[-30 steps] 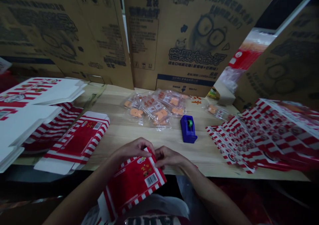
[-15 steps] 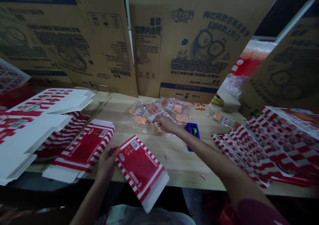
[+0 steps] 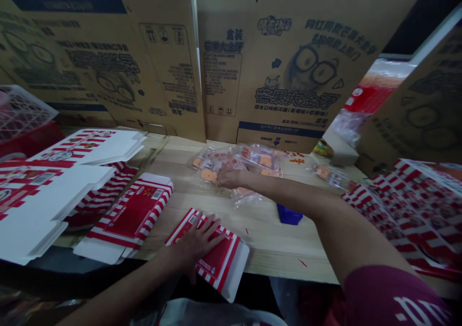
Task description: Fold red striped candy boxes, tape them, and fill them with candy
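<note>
My left hand (image 3: 198, 242) lies with its fingers spread over a flat red-and-white striped carton (image 3: 220, 256). The carton rests at the table's front edge with its white end flap past the edge. My right hand (image 3: 231, 176) reaches across to a heap of clear plastic packets (image 3: 260, 157) holding orange pieces. Its fingers are stretched out over the packets on the heap's left side, touching them. Behind my right forearm a blue tape dispenser (image 3: 288, 215) is partly hidden. A second red-and-white carton (image 3: 135, 213) lies left of my left hand.
White and red unfolded cartons (image 3: 81, 172) are stacked at left beside a white basket (image 3: 25, 114). Striped boxes (image 3: 415, 210) crowd the right side. Tall cardboard boxes (image 3: 288, 66) wall off the back. Another packet (image 3: 334, 177) lies at right near small orange bits (image 3: 296, 161).
My left hand has gone from pinching the carton's left corner to lying spread on top of it, and the carton is lower. My right hand has shifted slightly left over the packets.
</note>
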The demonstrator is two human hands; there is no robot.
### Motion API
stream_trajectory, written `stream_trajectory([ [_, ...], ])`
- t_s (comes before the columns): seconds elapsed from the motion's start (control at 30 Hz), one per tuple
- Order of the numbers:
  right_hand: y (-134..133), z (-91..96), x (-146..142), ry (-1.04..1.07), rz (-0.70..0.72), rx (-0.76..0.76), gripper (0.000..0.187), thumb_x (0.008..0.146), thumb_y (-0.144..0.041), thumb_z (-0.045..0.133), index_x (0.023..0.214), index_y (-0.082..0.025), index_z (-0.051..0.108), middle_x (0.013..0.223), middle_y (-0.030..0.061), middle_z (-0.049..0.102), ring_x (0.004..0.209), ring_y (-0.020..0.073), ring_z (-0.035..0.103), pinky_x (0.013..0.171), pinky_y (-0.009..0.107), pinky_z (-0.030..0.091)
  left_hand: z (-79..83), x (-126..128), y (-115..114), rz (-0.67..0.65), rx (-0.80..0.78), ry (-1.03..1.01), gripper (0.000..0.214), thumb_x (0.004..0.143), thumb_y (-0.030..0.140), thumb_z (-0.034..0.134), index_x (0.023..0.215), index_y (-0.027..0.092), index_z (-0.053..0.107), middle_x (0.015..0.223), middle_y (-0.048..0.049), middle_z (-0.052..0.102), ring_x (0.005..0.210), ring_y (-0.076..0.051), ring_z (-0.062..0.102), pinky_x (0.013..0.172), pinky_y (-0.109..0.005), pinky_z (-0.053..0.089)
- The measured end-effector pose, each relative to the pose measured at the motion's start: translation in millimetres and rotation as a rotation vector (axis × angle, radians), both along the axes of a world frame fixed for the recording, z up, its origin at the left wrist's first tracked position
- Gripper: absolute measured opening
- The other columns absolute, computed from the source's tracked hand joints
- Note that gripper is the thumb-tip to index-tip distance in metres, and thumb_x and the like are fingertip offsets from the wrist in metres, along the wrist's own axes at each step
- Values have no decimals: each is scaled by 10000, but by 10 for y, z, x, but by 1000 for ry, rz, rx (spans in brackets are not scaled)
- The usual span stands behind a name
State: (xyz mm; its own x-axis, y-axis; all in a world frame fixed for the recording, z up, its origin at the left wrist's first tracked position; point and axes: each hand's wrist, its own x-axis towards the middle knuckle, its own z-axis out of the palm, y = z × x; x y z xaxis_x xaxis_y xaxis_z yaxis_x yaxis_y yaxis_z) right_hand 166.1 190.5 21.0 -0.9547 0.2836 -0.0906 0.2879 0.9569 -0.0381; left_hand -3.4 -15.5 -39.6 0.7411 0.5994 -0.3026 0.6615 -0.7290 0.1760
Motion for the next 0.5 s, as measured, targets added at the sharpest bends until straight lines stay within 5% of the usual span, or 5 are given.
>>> stream_trajectory([
  [0.1,-107,90,-12,10,32,-63,275,676,63,563,668,-200,641,660,-18,646,733,132,572,825,287,425,-47,20,52,-50,16,-62,1371,416,565,833,1519,234,88,1556,-255,164,1430,-469,58,1064,-713,-48],
  [0.27,-406,311,46,72,18,-106,400,766,53,464,1005,-205,654,916,24,667,849,142,579,837,285,418,-96,18,-163,121,37,-86,1334,415,554,808,1514,178,152,1479,-278,289,1371,-483,237,1096,-671,50],
  [0.5,-798,460,417,282,-316,80,484,838,-5,424,1272,-194,524,1047,95,594,858,193,564,709,281,404,-92,-4,-397,399,133,-131,1263,386,487,811,1482,167,270,1401,-228,372,1284,-458,325,1108,-606,136],
])
